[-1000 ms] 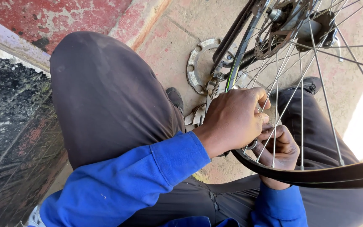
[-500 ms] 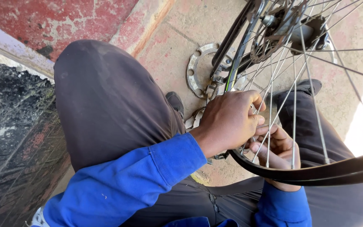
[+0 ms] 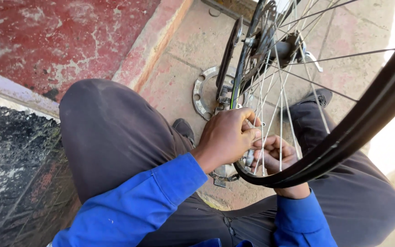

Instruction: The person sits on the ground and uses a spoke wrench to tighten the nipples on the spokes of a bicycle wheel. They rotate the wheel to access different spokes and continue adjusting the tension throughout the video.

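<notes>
Since a second ago my view has dipped and swung: the rim point(image 3: 344, 142) now cuts diagonally across the right, where before it lay low across my lap, and the hub point(image 3: 289, 43) sits higher up. My hands have kept their place among the spokes.

Left hand point(image 3: 227, 137): curled shut, fingertips pinched on something small at a spoke point(image 3: 262, 132) near the rim. The thing itself is hidden under my fingers; I can't tell whether it is a nipple or a small tool. The blue sleeve point(image 3: 147, 206) runs back toward me.

Right hand point(image 3: 277, 155): behind the spokes, on the far side of the wheel, fingers bent around the same spot. Seems to steady the spoke from behind, but the spokes break up the view and I can't tell if it grips anything.

The wheel point(image 3: 270, 91) stands upright between my knees, its bottom arc just above my lap, which, I judge, keeps it from rolling and puts the lower spokes within both hands' reach.

On the paved ground point(image 3: 179, 55) beyond: a flat metal ring with holes point(image 3: 202, 91), lying just beside the wheel. A shoe point(image 3: 184, 129) shows by my left knee, another point(image 3: 321, 97) past the spokes. A red painted kerb point(image 3: 152, 50) runs along the left.
</notes>
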